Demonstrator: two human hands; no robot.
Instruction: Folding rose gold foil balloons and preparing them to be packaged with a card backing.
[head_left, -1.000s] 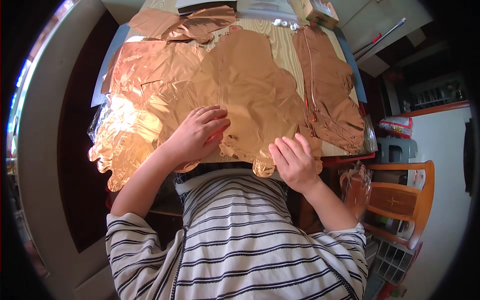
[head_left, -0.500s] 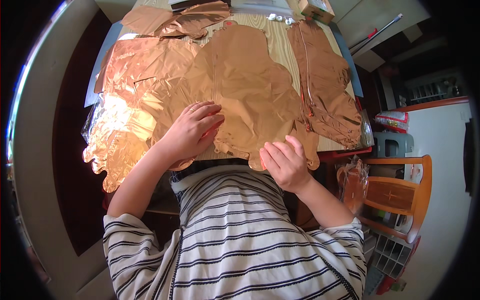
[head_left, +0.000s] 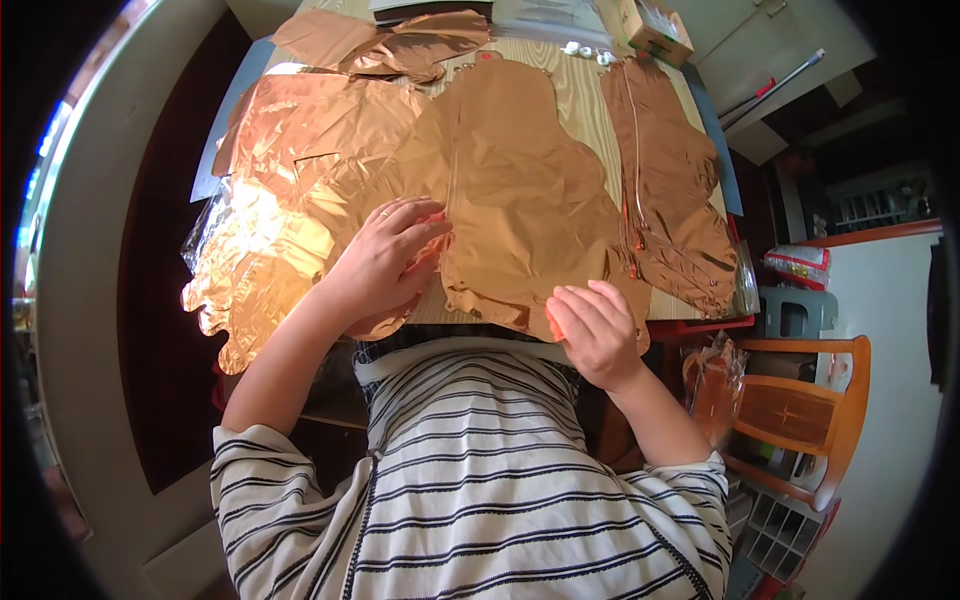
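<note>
Flat copper-coloured foil, which looks like an uninflated balloon [head_left: 520, 170] with a scalloped edge, lies before me. A thin pale line runs down its left side, and a red spot marks its top. My left hand [head_left: 390, 250] rests at its left edge, fingers bent and close together, thumb hidden. At the lower right edge, my right hand [head_left: 600, 330] is closed with the fingers pressed together on the foil. To the left, a crinkled, shiny foil balloon [head_left: 310, 130] overhangs the front edge near my left forearm. A third, darker foil balloon [head_left: 675, 170] lies at the right.
More folded foil [head_left: 420, 40] lies at the far left of the wood-grain table [head_left: 580, 100]. Small white pieces [head_left: 585, 50] and a cardboard box [head_left: 655, 30] sit at the back. A wooden chair [head_left: 800, 405] stands to the right, with a plastic bag [head_left: 715, 385] beside it.
The view has shifted, so the table and foil appear farther right. Both hands stay at nearly the same places on the middle balloon.
</note>
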